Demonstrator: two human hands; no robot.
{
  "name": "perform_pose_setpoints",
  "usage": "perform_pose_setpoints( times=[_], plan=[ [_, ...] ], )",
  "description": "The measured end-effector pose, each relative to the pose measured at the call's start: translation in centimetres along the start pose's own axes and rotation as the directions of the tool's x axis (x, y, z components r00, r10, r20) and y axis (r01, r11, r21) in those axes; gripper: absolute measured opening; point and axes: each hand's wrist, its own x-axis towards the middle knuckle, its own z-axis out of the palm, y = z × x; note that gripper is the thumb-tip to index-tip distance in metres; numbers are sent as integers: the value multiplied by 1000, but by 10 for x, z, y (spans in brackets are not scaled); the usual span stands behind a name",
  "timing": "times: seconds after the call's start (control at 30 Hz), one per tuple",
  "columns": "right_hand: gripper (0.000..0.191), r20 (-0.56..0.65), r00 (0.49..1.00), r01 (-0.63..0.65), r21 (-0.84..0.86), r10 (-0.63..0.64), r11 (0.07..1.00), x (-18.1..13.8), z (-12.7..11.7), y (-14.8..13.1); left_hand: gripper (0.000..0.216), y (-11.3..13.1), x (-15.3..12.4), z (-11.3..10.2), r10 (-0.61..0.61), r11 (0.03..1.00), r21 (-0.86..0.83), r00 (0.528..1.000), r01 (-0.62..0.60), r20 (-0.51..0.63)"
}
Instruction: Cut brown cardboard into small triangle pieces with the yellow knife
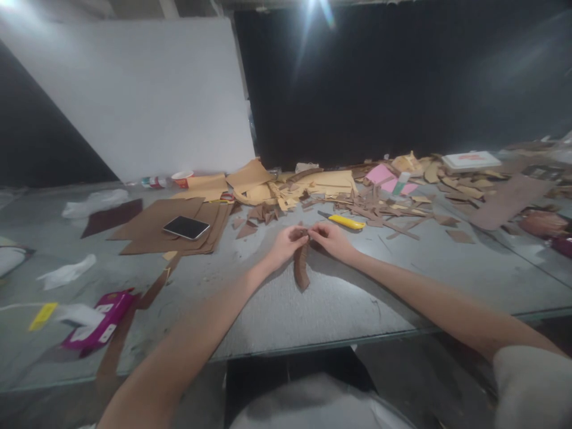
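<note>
A short curved brown strip (pixel 301 268), leather-like or card-like, hangs down between my two hands over the grey tabletop (pixel 268 316). My left hand (pixel 288 245) is closed on its upper end, thumb and fingers pinched together. Right beside it, my right hand (pixel 330 241) pinches at the same upper end with thumb and forefinger. The exact spot where the fingertips meet is too small to make out. Just beyond my right hand lies a yellow utility knife (pixel 346 221), its blade pointing left.
Brown and tan scraps (pixel 375 205) cover the table's back. To the left, a phone (pixel 186 227) rests on brown sheets (pixel 147 223). Nearer are a purple packet (pixel 100 322) and crumpled tissue (pixel 67 272). A white box lid (pixel 471 159) sits at the back right.
</note>
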Motion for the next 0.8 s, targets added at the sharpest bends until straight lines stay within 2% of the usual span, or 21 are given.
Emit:
perform_pose_setpoints(
  times=[0.1, 0.33, 0.53, 0.67, 0.8],
  plan=[
    [38, 27, 1000, -14, 20, 13, 1000, 0, -1, 1, 50, -1, 0, 0, 8, 1000, 16, 1000, -9, 7],
    [31, 0, 1000, 7, 15, -7, 1000, 0, 3, 1, 50, -3, 2, -1, 28, 1000, 14, 1000, -28, 1],
    [35, 44, 999, -10, -8, 10, 1000, 1, 4, 2, 53, -3, 1, 0, 29, 999, 31, 999, -29, 22],
    [29, -46, 999, 17, -33, -18, 999, -2, 6, 3, 61, 2, -1, 1, -2, 1000, 28, 1000, 2, -3],
    [20, -142, 983, 100, -127, -118, 987, -4, 8, 2, 65, 8, -3, 1, -25, 999, 43, 997, 28, -75]
  ],
)
